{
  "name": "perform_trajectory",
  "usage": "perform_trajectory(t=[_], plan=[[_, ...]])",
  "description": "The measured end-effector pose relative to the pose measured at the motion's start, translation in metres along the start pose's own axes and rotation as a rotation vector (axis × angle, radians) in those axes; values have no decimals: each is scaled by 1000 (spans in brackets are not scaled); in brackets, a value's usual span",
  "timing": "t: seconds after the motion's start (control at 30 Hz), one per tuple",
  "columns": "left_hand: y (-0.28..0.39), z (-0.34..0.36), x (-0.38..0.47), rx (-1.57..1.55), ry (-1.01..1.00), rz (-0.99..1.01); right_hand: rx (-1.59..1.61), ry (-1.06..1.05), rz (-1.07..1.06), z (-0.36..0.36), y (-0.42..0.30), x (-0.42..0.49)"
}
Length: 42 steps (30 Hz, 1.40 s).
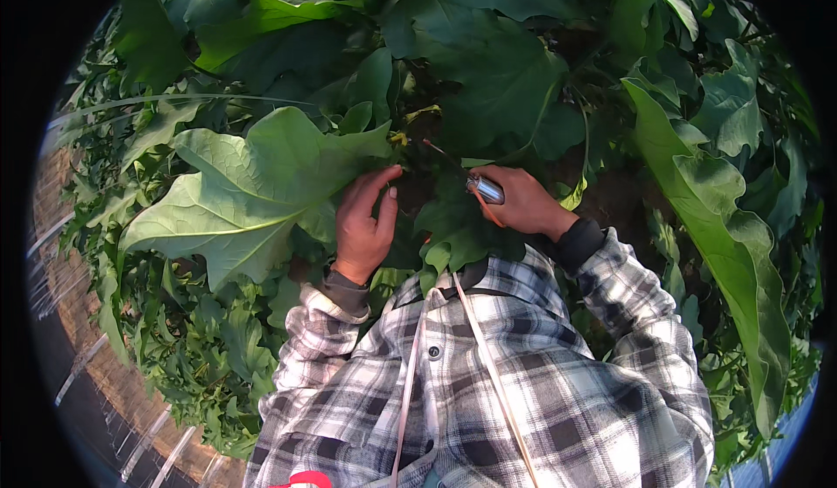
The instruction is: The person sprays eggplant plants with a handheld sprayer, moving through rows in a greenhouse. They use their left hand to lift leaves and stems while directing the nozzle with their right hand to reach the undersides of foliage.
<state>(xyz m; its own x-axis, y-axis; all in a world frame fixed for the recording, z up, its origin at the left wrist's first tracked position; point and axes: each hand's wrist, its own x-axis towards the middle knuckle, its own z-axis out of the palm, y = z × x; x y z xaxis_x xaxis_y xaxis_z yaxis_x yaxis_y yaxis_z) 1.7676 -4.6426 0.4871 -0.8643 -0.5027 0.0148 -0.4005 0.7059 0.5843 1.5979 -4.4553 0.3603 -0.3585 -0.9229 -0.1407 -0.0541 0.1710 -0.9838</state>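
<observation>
My right hand [526,200] is closed around a small metal cylinder [489,190] with a thin dark rod that ends in a reddish tip [426,141]. An orange-red strip or tube hangs from the cylinder. My left hand [367,223] is raised at the left, fingers slightly bent and thumb apart, beside a large lobed leaf [248,193]. Whether its fingertips touch a stem cannot be told. Between and just above the hands is a small yellow plant part, perhaps a flower [397,138]. A dark green leaf [454,220] lies between my hands, near my waist.
Dense leafy plants surround me. A long wavy leaf [713,246] stands at the right, and broad leaves [484,63] hang ahead. Black ground sheeting [98,416] and brown soil or straw lie at the lower left. Two light cords [487,350] run down my plaid shirt.
</observation>
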Motion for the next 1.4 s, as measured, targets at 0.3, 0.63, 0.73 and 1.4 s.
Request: perform_trajectory(t=[0.3, 0.63, 0.73, 1.4], plan=[[-133, 83, -4, -1015, 13, -888, 13, -8, 7, -1, -8, -2], [-135, 87, 24, -1033, 69, -826, 36, -40, 69, -1, -12, -1], [-137, 87, 32, -1056, 137, -887, 42, -42, 62, -1, -14, 2], [-171, 90, 28, -1436, 125, -759, 28, -36, 12, 3, -37, 22]])
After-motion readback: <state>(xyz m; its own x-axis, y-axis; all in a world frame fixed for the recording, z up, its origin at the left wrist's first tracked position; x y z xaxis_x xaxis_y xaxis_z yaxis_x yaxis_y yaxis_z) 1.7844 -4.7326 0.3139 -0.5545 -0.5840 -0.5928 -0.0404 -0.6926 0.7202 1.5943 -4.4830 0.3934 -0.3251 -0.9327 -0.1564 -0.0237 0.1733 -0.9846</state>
